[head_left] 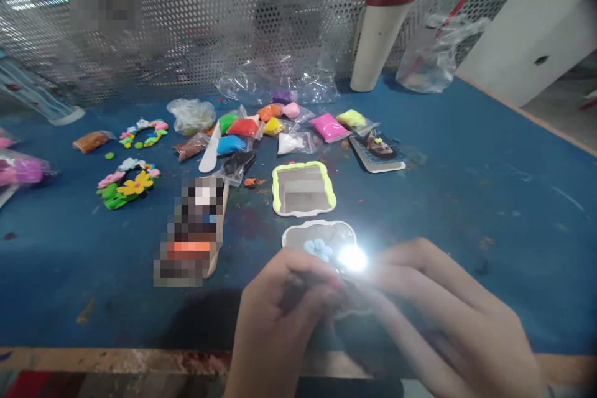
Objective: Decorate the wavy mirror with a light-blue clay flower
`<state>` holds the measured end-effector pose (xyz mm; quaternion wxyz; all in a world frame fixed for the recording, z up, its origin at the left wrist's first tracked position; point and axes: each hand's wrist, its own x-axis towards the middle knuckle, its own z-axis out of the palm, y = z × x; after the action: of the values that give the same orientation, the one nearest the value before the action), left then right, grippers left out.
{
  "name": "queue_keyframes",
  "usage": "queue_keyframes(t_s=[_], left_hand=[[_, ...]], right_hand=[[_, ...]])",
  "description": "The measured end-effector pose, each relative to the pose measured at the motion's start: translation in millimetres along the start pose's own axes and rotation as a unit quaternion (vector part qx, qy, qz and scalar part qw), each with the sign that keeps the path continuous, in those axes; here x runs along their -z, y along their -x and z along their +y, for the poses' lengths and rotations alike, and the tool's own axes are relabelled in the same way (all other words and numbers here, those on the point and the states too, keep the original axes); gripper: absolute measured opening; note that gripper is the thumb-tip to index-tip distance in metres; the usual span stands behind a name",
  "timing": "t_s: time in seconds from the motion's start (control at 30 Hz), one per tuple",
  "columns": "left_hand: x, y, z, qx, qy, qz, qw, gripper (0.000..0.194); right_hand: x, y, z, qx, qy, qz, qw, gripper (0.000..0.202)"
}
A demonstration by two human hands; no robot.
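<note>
My left hand (291, 301) and my right hand (438, 305) meet at the fingertips near the table's front edge. Both are closed in a pinch; a small pinkish spot shows by the left fingertips, but what they hold cannot be made out. Just beneath and behind them is a wavy-edged mirror (298, 234) with a light blue clay flower (318, 249) on its glass. Bright glare by the right fingers and the hands themselves hide the rest of it. Beyond lies a second mirror (303, 189), its frame partly covered with yellow-green clay.
Several bags of coloured clay, such as a pink one (329, 127), lie farther back with a white spatula (211, 149). Two clay flower rings (135, 184) and a blurred-out phone (193, 230) are to the left. A tumbler (380, 37) stands at the back right.
</note>
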<state>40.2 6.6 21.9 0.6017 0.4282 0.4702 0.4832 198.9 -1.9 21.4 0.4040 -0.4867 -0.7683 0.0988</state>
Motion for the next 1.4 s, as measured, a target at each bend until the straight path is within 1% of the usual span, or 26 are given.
queue_keyframes(t_s=[0.1,0.17,0.27,0.37,0.53,0.67,0.83,0.93,1.07,1.23,1.4], left_hand=[[2.1,2,0,-0.037,-0.039,-0.002,0.999,0.013],[2.1,2,0,-0.077,-0.061,0.003,0.995,0.014],[-0.4,3,-2,-0.138,-0.089,0.042,0.986,0.014],[-3.4,4,-5,-0.163,-0.105,0.057,0.979,0.014],[-5.2,5,-9,-0.164,-0.090,0.068,0.980,0.018],[-5.3,5,-8,-0.158,-0.102,0.072,0.980,0.013],[-5.4,6,-8,-0.127,-0.125,0.083,0.981,0.008],[-4.4,6,-9,-0.121,-0.123,0.070,0.982,0.010],[-1.5,5,-11,-0.129,-0.108,0.037,0.985,0.018],[0.9,5,-12,-0.141,-0.103,0.025,0.984,0.021],[-0.3,5,-9,-0.161,-0.121,0.029,0.979,0.023]], right_hand=[[1,-1,-1,0.005,-0.023,-0.020,1.000,0.020],[1,-3,-2,0.003,-0.029,-0.028,0.999,0.021],[1,-5,-2,-0.004,-0.034,-0.034,0.999,0.022],[1,-6,-3,-0.012,-0.046,-0.035,0.998,0.022],[-1,-6,-2,-0.026,-0.084,-0.041,0.995,0.021],[1,-12,-4,-0.049,-0.143,-0.043,0.988,0.023],[5,-24,-9,-0.094,-0.175,-0.058,0.978,0.019],[5,-25,-8,-0.128,-0.196,-0.071,0.970,0.017],[4,-22,-4,-0.159,-0.224,-0.094,0.957,0.016],[5,-21,-3,-0.157,-0.249,-0.112,0.949,0.017],[5,-23,-5,-0.159,-0.230,-0.112,0.954,0.016]])
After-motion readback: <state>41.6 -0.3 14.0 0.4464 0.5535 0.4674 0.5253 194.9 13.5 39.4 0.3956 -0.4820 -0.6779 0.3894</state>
